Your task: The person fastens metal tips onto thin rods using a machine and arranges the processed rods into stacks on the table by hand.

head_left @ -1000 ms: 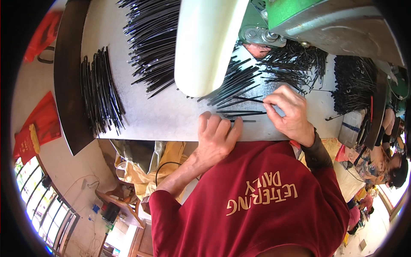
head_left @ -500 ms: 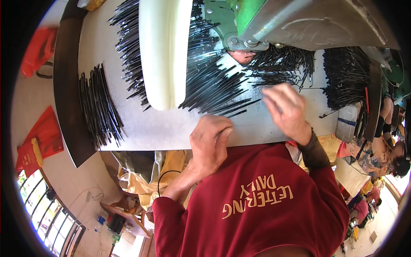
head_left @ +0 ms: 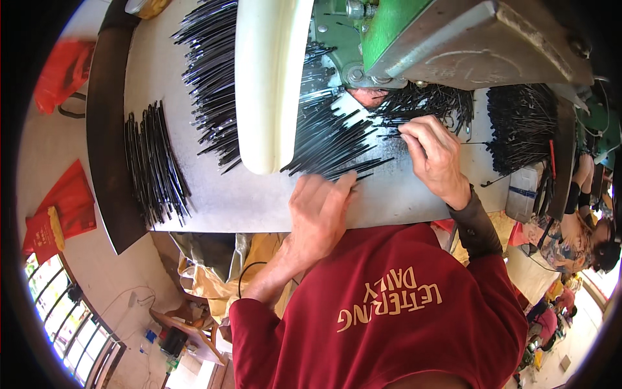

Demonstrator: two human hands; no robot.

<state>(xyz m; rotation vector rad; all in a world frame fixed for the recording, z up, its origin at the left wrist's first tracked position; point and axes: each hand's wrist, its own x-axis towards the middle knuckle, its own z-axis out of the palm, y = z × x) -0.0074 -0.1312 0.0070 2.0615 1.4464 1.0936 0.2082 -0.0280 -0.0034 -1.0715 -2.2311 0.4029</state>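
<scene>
Thin black rods lie in several bundles on a pale metal tabletop point(head_left: 233, 201). Just in front of the middle fanned bundle point(head_left: 337, 139) is my left hand point(head_left: 321, 209), its fingers smeared by motion and reaching toward the rod ends; whether it grips any of them is unclear. My right hand point(head_left: 435, 159) is at the near edge of a tangled heap of dark rods point(head_left: 431, 100). Thumb and fingers are bent together in a pinch beside the rod ends there; what lies between the fingertips is too small to make out.
A long cream-coloured curved cover point(head_left: 269, 91) hangs over the rods. Behind stands a green machine point(head_left: 392, 29) with a grey metal guard point(head_left: 483, 45). More rods lie at the left point(head_left: 155, 165) and far right point(head_left: 521, 123), near a small grey box point(head_left: 523, 191).
My right hand has gone from blurred movement to a steadier pinch at the heap's edge. My left fingers have straightened toward the middle bundle. The whole view has shifted slightly.
</scene>
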